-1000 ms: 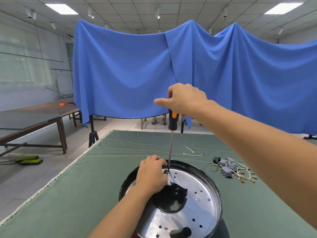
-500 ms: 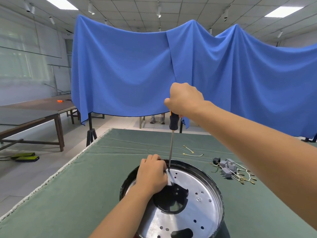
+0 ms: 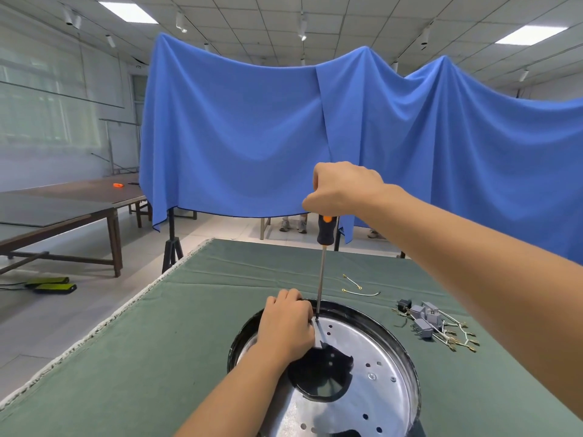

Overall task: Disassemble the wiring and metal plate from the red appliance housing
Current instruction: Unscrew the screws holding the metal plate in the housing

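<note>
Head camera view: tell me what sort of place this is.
Probably a workshop or recording room, not a home. A wide blue cloth backdrop hangs across the room, long dark wooden tables stand at the left, and the green felt-covered worktable holds pulled grey connectors with wires.

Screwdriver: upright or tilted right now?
Upright. The screwdriver shaft runs near-vertical from the right hand to the metal plate, tip beside the left hand.
</note>
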Demonstrator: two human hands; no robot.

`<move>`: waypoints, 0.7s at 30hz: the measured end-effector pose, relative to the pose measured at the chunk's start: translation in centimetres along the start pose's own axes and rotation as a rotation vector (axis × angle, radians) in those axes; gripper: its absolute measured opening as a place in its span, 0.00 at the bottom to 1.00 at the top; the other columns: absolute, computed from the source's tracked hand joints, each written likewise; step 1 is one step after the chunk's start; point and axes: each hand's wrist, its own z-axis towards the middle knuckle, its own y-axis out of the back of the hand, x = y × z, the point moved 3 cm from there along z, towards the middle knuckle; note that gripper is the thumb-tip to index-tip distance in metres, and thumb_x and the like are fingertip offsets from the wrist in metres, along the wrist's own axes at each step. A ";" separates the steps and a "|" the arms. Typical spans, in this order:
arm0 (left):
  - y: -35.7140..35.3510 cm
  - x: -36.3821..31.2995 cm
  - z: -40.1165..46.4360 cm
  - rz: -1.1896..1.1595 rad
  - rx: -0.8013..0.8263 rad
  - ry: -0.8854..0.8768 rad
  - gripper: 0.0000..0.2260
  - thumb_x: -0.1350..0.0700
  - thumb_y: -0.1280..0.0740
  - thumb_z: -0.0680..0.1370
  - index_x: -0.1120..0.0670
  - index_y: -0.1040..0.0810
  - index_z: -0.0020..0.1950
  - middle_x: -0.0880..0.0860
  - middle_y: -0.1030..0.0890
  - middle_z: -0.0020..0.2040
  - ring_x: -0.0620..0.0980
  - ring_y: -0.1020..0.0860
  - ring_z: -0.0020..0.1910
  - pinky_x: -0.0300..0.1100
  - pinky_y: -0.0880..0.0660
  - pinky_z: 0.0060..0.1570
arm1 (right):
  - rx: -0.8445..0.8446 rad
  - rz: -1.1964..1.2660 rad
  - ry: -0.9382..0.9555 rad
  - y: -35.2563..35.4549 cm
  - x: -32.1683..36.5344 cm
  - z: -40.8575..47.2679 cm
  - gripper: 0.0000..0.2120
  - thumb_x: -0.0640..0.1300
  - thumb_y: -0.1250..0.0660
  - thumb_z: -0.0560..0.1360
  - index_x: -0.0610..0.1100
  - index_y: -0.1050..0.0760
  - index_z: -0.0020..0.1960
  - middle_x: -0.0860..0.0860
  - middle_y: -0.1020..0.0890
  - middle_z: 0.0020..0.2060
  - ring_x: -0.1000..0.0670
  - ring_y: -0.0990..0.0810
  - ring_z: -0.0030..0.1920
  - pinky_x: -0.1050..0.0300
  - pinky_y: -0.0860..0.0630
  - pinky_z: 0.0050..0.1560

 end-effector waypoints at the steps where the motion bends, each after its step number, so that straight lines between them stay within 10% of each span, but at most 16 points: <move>1: 0.0 0.0 0.0 0.000 0.001 0.002 0.11 0.53 0.39 0.77 0.51 0.22 0.57 0.49 0.27 0.60 0.49 0.32 0.61 0.42 0.38 0.61 | -0.016 -0.019 0.002 0.0 0.0 0.0 0.09 0.50 0.38 0.71 0.46 0.33 0.37 0.51 0.26 0.32 0.51 0.29 0.31 0.59 0.41 0.30; 21: 0.0 0.0 0.1 -0.021 -0.003 0.035 0.10 0.53 0.39 0.77 0.50 0.22 0.56 0.48 0.26 0.59 0.49 0.32 0.60 0.42 0.38 0.60 | -0.175 0.018 -0.015 -0.3 -0.5 -0.8 0.14 0.54 0.39 0.74 0.45 0.33 0.38 0.50 0.27 0.31 0.51 0.32 0.30 0.58 0.44 0.29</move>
